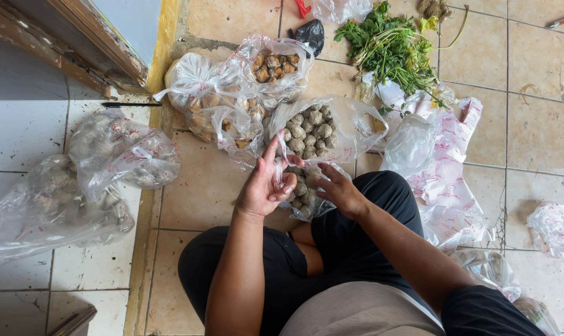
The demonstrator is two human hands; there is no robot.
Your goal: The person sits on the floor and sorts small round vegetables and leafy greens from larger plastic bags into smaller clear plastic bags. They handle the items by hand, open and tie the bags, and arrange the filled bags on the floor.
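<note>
I sit cross-legged on a tiled floor. My left hand (266,186) pinches the twisted top of a clear plastic bag of grey balls (304,190) that rests on my lap. My right hand (338,186) grips the same bag from the right, fingers curled into the plastic. Just beyond my hands lies an open clear bag of the same grey balls (313,134). Further back lie a bag of brown fried cubes (276,67) and another bag of pale brown pieces (223,115).
Two more filled clear bags (123,152) (49,205) lie on the white tiles at left. A bunch of green herbs (391,50) lies at the back. Empty printed plastic bags (447,168) sit at right, and a crumpled one (552,229) at the far right.
</note>
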